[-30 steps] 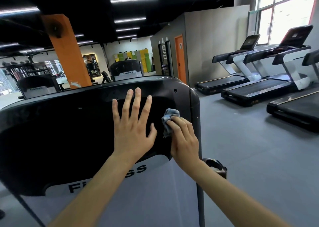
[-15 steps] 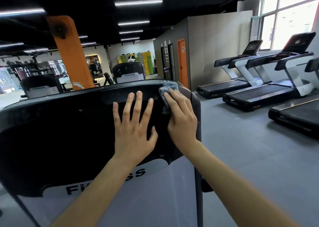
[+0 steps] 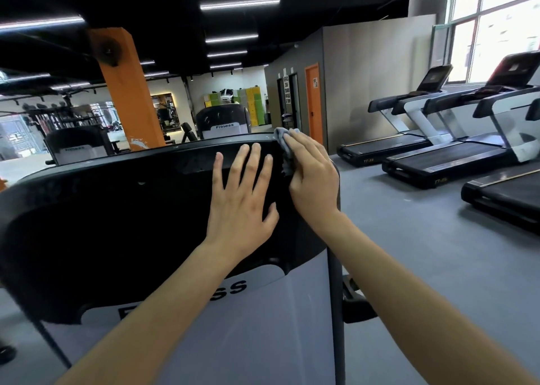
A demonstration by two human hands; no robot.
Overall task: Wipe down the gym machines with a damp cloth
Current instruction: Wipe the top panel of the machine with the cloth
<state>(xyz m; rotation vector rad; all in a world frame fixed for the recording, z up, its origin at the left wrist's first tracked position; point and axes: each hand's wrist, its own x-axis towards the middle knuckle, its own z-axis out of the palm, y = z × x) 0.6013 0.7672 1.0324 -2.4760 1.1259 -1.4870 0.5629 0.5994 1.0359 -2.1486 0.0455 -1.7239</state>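
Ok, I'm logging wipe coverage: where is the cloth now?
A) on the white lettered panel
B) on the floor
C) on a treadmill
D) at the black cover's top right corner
D: the right hand presses the grey cloth against the top right corner of the machine's black cover, beside the flat left hand.

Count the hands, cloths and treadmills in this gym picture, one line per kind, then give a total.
Hands: 2, the left hand and the right hand
Cloth: 1
Treadmills: 3
Total: 6
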